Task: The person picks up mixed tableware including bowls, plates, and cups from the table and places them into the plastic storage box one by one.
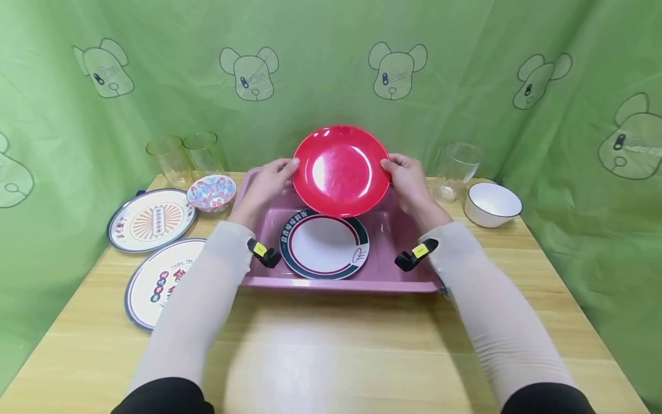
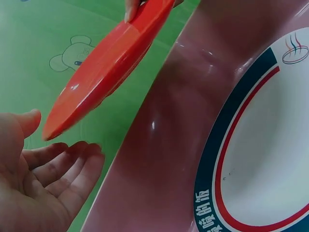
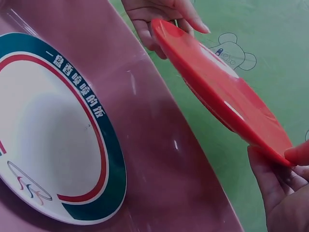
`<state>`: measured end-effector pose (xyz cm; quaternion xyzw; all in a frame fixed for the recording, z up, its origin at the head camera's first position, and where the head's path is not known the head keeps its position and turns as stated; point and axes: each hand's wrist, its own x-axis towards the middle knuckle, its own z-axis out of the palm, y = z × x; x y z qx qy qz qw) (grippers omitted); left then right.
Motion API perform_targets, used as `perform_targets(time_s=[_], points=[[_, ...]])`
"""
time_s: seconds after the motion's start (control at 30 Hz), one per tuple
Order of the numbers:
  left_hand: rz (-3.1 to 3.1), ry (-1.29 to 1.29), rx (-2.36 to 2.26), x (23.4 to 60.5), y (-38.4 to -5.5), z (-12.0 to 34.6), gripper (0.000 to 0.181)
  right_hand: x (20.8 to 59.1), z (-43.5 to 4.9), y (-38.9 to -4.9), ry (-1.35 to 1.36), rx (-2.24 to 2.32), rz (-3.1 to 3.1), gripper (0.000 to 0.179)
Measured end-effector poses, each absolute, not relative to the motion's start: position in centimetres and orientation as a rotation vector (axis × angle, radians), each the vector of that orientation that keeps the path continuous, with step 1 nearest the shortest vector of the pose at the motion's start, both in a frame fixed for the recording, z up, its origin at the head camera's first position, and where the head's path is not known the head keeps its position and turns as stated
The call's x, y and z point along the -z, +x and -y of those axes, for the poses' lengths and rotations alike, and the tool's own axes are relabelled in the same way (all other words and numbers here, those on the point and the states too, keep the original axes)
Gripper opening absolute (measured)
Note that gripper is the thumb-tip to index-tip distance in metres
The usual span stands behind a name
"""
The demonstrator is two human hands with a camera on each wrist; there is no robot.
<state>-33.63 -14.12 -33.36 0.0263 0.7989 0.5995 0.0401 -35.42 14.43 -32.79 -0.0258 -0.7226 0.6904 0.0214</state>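
A glossy red plate (image 1: 341, 172) is held up, tilted, above the back of a pink tray (image 1: 390, 247). My right hand (image 1: 412, 187) pinches its right rim, thumb on the upper face and fingers (image 3: 270, 181) beneath. At the opposite rim is my left hand (image 1: 266, 187). The left wrist view shows its thumb and fingers (image 2: 79, 176) spread around the edge, with a small gap from the plate. Below, a white plate (image 1: 323, 244) with a dark green and red border lies in the tray.
Two printed plates (image 1: 152, 221) lie on the left of the wooden table (image 1: 331, 356), near a patterned bowl (image 1: 212, 194) and two yellowish glasses (image 1: 170, 161). On the right stand clear glass (image 1: 457, 169) and a white bowl (image 1: 493, 205). A green curtain (image 1: 320, 86) hangs behind.
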Motion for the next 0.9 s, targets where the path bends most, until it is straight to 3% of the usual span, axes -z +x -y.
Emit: perform_targets(time_s=[0.9], points=[[-2.671,0.069,-1.558,33.9,-33.5,13.6,0.042,34.0,-14.2,-34.9,-0.047,-2.043,2.498,0.029]])
